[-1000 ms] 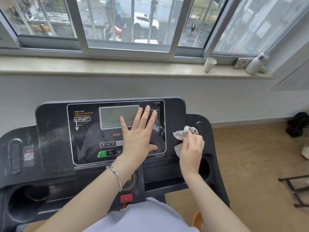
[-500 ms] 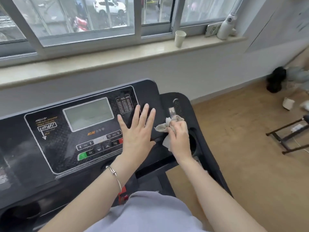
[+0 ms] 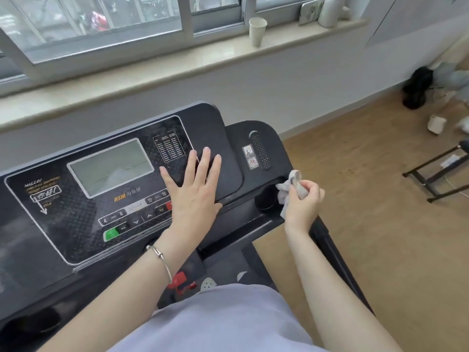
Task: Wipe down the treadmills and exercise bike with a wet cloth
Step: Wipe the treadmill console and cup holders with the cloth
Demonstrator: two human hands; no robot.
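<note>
The left hand lies flat on the black treadmill console, its fingers straight and spread wide just beside the grey display screen. The right hand curls its fingers round a crumpled pale grey cloth, held at the rim of the round black cup holder on the console's right side. A white paper cup stands on the windowsill.

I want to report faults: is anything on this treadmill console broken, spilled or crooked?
Nothing looks broken or spilled. Only the display shows pale streaks, perhaps wipe marks or reflections.
</note>
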